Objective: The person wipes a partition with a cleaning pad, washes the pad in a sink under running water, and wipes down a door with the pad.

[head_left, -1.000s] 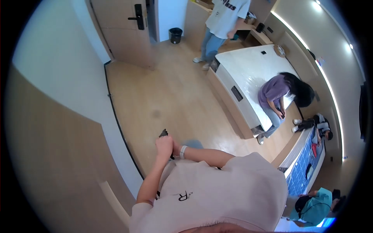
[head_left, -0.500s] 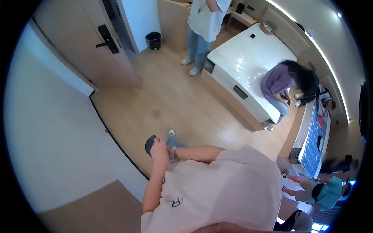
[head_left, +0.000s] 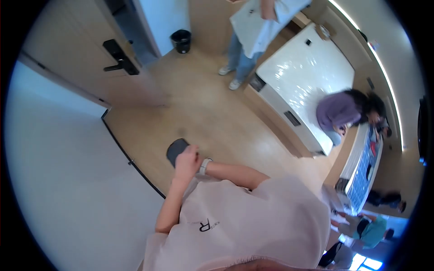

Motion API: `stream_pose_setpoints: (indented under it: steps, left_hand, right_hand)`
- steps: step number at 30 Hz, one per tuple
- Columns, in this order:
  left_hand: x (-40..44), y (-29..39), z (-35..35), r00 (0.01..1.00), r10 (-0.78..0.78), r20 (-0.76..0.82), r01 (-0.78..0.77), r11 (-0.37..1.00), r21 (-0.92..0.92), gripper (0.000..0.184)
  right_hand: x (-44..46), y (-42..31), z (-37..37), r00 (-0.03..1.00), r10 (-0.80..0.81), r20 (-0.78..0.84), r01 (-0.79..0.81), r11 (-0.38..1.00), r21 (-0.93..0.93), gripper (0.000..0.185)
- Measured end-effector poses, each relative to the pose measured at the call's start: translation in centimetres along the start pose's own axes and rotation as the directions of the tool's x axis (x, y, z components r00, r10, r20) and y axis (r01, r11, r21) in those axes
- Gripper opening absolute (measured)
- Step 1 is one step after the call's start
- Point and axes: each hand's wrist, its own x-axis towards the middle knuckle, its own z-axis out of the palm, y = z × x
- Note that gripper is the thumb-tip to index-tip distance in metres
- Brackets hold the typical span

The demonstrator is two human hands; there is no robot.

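My left hand (head_left: 186, 163), fingers curled, is closed on a dark grey, flat, rounded object (head_left: 176, 151) in front of my body. What the object is, I cannot make out. My right hand (head_left: 198, 164) comes in from the right, with a pale band (head_left: 205, 166) round its wrist. It meets my left hand, which hides most of its fingers, so its grip does not show. Both forearms are bent in front of my light shirt (head_left: 253, 217).
A door (head_left: 77, 49) is at the upper left, near a black bin (head_left: 181, 41). One person (head_left: 260, 31) stands by a plastic-covered mattress (head_left: 298, 67); another (head_left: 337, 110) sits at its edge. Several people are near a blue-covered bed (head_left: 361, 167) at the right.
The view has turned and shifted; the door appears larger. More of the dark object shows beyond my left hand than one second ago. The standing person now leans over more, and the seated person is bent lower.
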Motion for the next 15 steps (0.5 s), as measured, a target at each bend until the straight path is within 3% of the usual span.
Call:
stream_pose_setpoints:
  steps: [2, 4, 5, 7, 8, 9, 11, 13, 14, 15]
  left_hand:
    - [3.6, -1.7, -0.8, 0.999, 0.034, 0.010, -0.033, 0.995, -0.091, 0.027]
    - [7.5, -3.4, -3.0, 0.963, 0.242, 0.116, -0.224, 0.963, -0.149, 0.028]
    - [9.6, -5.1, -4.6, 0.970, 0.219, 0.103, -0.204, 0.969, -0.139, 0.028]
    - [15.0, -9.3, -8.3, 0.945, 0.304, -0.119, -0.314, 0.947, -0.072, 0.033]
    - [17.6, -12.0, -9.9, 0.949, 0.233, -0.212, -0.244, 0.969, -0.028, 0.036]
    - [20.1, -15.1, -12.0, 0.938, 0.165, -0.306, -0.171, 0.985, 0.007, 0.039]
    - [25.6, -20.3, -17.7, 0.877, 0.135, -0.461, -0.082, 0.988, 0.133, 0.049]
    - [29.2, -23.7, -22.1, 0.827, 0.027, -0.561, 0.067, 0.987, 0.146, 0.058]
    - [31.1, -25.8, -24.0, 0.818, 0.033, -0.574, 0.068, 0.986, 0.155, 0.058]
    - [32.2, -27.4, -25.2, 0.843, -0.015, -0.538, 0.172, 0.955, 0.242, 0.063]
  right_hand:
    - [3.4, -1.5, -1.6, 0.970, -0.229, -0.085, 0.198, 0.941, -0.275, 0.029]
    - [7.7, -3.6, -3.2, 0.870, -0.489, -0.068, 0.373, 0.741, -0.559, 0.027]
    - [10.2, -5.1, -4.0, 0.796, -0.604, -0.031, 0.426, 0.596, -0.680, 0.027]
    - [16.2, -9.5, -5.3, 0.674, -0.733, 0.095, 0.453, 0.308, -0.837, 0.025]
    - [18.9, -12.6, -5.5, 0.652, -0.744, 0.147, 0.436, 0.209, -0.875, 0.025]
    - [20.5, -18.6, -4.8, 0.750, -0.635, 0.187, 0.363, 0.158, -0.918, 0.016]
    - [25.2, -21.0, -6.4, 0.777, -0.600, 0.192, 0.312, 0.102, -0.945, 0.014]
    - [28.1, -22.7, -8.3, 0.844, -0.512, 0.161, 0.191, 0.006, -0.982, 0.013]
    - [30.3, -23.2, -8.8, 0.834, -0.524, 0.172, 0.201, -0.001, -0.980, 0.013]
    - [31.5, -23.5, -9.2, 0.843, -0.524, 0.121, 0.141, -0.001, -0.990, 0.012]
